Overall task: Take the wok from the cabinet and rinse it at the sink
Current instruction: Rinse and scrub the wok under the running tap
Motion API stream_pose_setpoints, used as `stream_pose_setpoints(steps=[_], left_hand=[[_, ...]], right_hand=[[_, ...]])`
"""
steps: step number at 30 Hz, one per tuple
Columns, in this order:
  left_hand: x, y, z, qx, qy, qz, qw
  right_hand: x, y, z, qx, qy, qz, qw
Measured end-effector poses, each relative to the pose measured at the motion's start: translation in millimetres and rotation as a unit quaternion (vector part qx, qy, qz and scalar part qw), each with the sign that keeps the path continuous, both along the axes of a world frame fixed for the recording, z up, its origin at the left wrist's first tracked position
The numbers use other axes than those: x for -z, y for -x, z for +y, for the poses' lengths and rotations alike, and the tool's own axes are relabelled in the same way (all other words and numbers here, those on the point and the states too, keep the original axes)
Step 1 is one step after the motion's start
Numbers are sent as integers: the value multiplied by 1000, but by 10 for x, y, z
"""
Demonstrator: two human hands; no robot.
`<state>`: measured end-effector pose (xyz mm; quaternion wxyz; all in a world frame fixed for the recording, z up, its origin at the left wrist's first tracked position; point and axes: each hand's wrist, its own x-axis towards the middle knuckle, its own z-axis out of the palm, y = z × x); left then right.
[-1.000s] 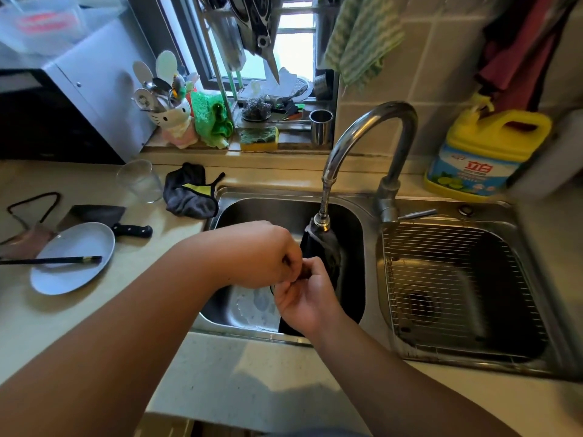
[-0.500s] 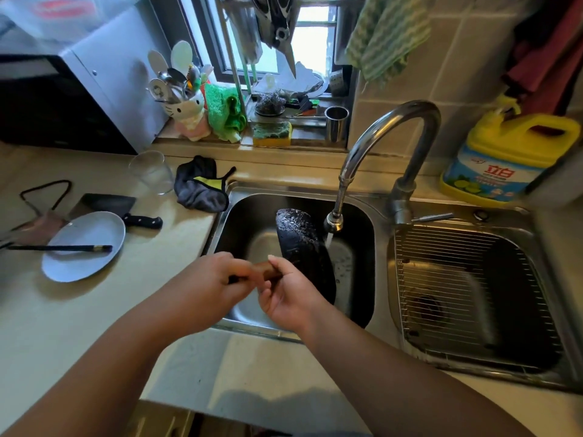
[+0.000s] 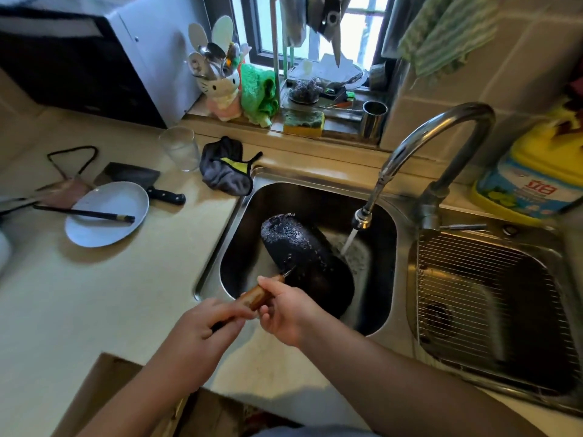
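A wok (image 3: pixel 303 263) tilts on edge in the sink (image 3: pixel 388 298), just ahead of both hands, as tap (image 3: pixel 438 159) water runs beside it. The fetching is done and rinsing appears under way, its beaded underside facing up. The left hand (image 3: pixel 202 335) and right hand (image 3: pixel 290 313) grip the handle (image 3: pixel 255 296).

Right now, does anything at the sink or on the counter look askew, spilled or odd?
Nothing is spilled. The wok is tipped on edge in the left basin, held by its handle with both the left hand and right hand, while the water stream falls just beside it.
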<state>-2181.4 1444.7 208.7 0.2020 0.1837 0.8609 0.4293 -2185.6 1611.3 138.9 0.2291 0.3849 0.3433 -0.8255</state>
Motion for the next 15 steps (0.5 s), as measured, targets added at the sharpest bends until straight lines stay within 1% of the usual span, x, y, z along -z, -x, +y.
stream_pose_setpoints(steps=[3,6,15], left_hand=[[145,-160,-142,-34,-29,-33,998],[260,-281,-257,-50,-34,-60,996],[392,-377,-281,-61,-49,-55,995]], right_hand=[[54,-101,-77,-19,-26,-10,999],[105,-210,-157,-30,-45,-13,998],[60,-276,-154,-38,-78,-25,996]])
